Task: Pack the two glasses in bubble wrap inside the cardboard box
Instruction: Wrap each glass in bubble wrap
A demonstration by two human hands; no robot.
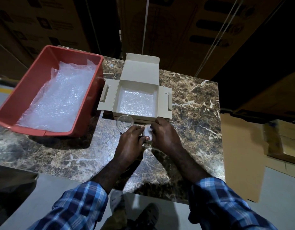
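Glass is brittle and slippery, so each piece wants a hold around its body. The left hand (131, 140) and right hand (163, 135) both grip the wrapped glass (147, 131) near the table's middle, just before the cardboard box (136, 77). The bare glass (124, 123) stands touching the left fingers and could be knocked. Bubble wrap (136, 102) already lines the box floor. The red tub (24, 92) overhangs the table's left edge; the right side has free room.
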